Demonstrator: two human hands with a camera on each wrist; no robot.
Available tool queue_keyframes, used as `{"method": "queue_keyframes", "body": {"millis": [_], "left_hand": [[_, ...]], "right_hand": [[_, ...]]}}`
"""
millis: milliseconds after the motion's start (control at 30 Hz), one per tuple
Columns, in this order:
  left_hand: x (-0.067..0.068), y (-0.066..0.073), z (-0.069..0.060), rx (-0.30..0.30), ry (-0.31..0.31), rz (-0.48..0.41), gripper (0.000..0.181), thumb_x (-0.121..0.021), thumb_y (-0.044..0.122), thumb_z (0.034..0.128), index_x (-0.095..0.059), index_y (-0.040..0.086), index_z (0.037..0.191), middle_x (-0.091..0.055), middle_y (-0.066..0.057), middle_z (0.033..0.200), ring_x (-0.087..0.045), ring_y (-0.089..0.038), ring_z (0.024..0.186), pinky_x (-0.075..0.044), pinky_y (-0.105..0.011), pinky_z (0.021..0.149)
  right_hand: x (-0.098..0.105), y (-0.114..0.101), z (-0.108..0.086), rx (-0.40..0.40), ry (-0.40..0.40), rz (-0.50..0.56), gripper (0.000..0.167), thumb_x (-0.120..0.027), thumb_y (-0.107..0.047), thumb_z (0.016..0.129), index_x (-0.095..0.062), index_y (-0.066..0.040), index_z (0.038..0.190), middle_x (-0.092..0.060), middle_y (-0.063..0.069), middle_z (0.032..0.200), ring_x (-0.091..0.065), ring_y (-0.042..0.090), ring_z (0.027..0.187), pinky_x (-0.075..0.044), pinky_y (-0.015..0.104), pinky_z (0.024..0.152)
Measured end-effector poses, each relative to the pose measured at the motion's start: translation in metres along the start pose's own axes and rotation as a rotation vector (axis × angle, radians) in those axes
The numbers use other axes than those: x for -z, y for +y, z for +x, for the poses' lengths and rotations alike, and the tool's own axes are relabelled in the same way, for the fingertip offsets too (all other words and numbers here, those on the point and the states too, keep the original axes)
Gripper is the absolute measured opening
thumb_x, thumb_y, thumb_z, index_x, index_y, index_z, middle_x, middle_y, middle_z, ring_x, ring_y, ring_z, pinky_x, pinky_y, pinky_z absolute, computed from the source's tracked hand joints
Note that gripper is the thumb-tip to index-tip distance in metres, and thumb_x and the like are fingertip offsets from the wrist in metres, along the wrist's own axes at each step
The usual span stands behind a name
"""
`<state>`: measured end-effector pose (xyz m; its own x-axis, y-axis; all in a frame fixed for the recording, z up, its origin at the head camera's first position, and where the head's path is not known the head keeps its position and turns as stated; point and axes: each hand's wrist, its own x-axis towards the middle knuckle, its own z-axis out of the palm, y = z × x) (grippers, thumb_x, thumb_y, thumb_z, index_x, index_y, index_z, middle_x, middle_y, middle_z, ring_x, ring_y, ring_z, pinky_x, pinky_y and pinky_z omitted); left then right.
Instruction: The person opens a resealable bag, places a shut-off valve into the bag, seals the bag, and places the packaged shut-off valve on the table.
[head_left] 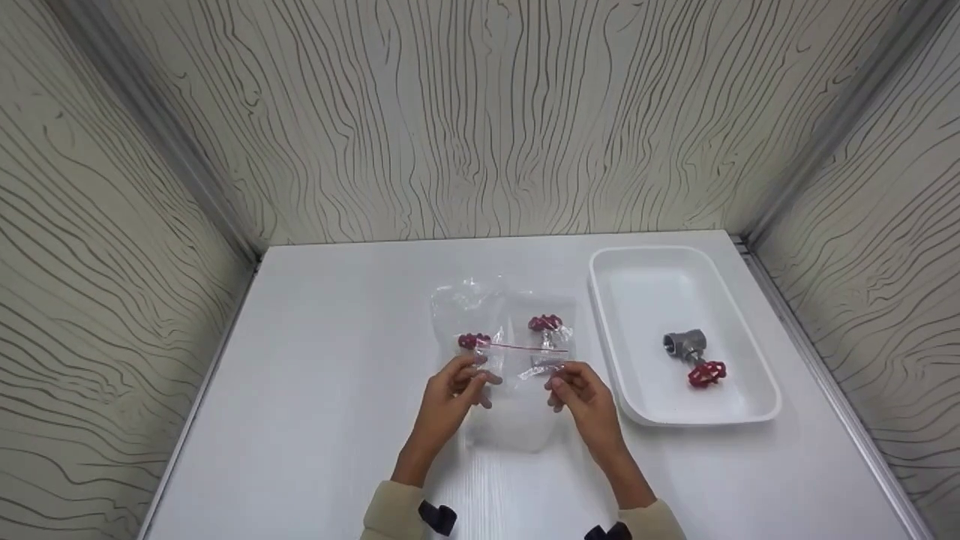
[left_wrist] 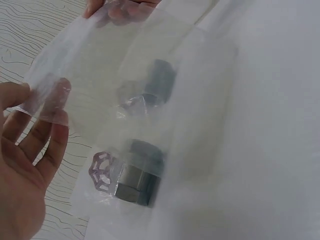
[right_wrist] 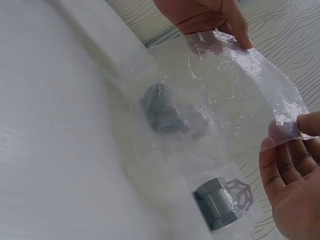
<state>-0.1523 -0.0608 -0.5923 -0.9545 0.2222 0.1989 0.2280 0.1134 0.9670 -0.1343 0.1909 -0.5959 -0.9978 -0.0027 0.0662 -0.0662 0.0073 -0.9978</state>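
A clear zip bag (head_left: 517,424) with a red line along its seal spans the space between both hands. My left hand (head_left: 450,394) pinches its left upper corner between thumb and fingers; my right hand (head_left: 589,397) pinches the right one. Just beyond lie two gate valves in clear bags, the left with its red handwheel (head_left: 472,341) partly behind the held bag, the right with its handwheel (head_left: 545,322) pointing away. In the left wrist view, a metal valve body (left_wrist: 137,182) and another, blurred one show through or beside the film. The right wrist view shows the held bag (right_wrist: 235,85) stretched flat.
To the right stands a white tray (head_left: 611,360), holding one unbagged metal valve (head_left: 686,343) with a red handwheel. Wood-patterned panels (head_left: 450,120) enclose the white table (head_left: 322,337) at the back and both sides.
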Motion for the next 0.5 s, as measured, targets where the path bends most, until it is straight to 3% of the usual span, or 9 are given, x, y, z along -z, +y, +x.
{"method": "queue_keyframes", "body": {"millis": [133, 300, 500], "left_hand": [[-0.0003, -0.0009, -0.0006, -0.005, -0.02, 0.005, 0.023, -0.064, 0.021, 0.1083, -0.065, 0.005, 0.125, -0.082, -0.008, 0.107, -0.077, -0.02, 0.075, -0.064, -0.032, 0.077], [0.0006, 0.0003, -0.0007, -0.017, -0.033, 0.016, 0.02, -0.064, 0.023, 0.1083, -0.066, 0.007, 0.121, -0.081, -0.006, 0.106, -0.076, -0.017, 0.078, -0.065, -0.042, 0.077], [0.0017, 0.002, -0.0007, -0.022, -0.023, 0.041, 0.014, -0.062, 0.023, 0.1093, -0.067, 0.013, 0.117, -0.079, -0.005, 0.105, -0.075, -0.017, 0.08, -0.064, -0.039, 0.076]], "right_hand": [[0.0025, -0.0002, -0.0007, -0.001, -0.004, 0.021, 0.032, -0.062, -0.009, 0.107, -0.055, 0.01, 0.132, -0.07, 0.012, 0.106, -0.069, 0.013, 0.084, -0.061, 0.025, 0.073], [0.0038, -0.0014, 0.0011, 0.032, 0.007, 0.01, 0.027, -0.064, -0.012, 0.108, -0.059, 0.007, 0.126, -0.069, 0.009, 0.104, -0.068, 0.012, 0.083, -0.06, 0.024, 0.072], [0.0004, -0.0035, 0.0009, 0.056, 0.064, -0.019, 0.021, -0.069, -0.008, 0.104, -0.064, 0.007, 0.119, -0.07, 0.006, 0.101, -0.066, 0.011, 0.084, -0.057, 0.023, 0.069]]}}
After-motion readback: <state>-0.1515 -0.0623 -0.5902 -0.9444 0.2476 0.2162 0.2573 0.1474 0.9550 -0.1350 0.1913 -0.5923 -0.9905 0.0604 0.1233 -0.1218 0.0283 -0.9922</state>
